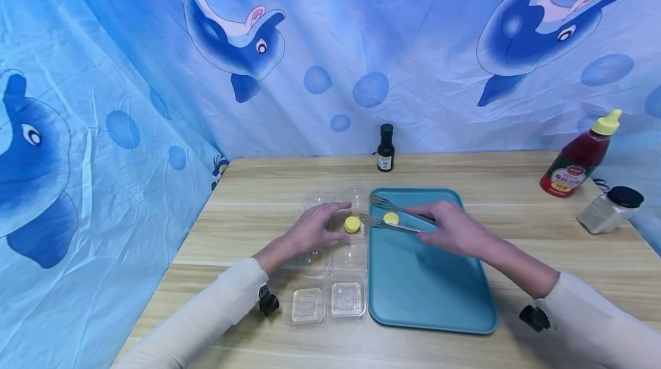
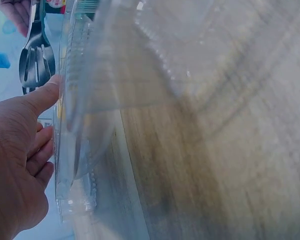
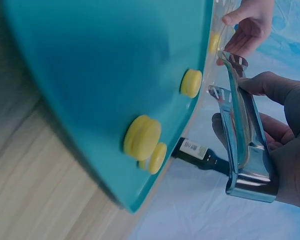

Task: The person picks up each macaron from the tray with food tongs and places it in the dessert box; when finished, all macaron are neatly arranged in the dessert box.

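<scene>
My right hand (image 1: 449, 228) grips metal serving tongs (image 3: 250, 165) over the far left part of a teal tray (image 1: 428, 294). The slotted tong tips stand apart with nothing between them. Yellow macarons (image 3: 142, 137) lie on the tray in the right wrist view. Another yellow macaron (image 1: 352, 224) sits in a clear plastic container (image 1: 348, 297) left of the tray. My left hand (image 1: 317, 225) is beside that macaron, thumb and fingers spread. In the left wrist view its thumb touches the container's edge.
A small dark bottle (image 1: 385, 151) stands at the table's back edge. A red sauce bottle (image 1: 575, 162) and a black-lidded jar (image 1: 609, 211) are at the right. A blue dolphin-print curtain (image 1: 330, 42) hangs behind the wooden table (image 1: 217, 231).
</scene>
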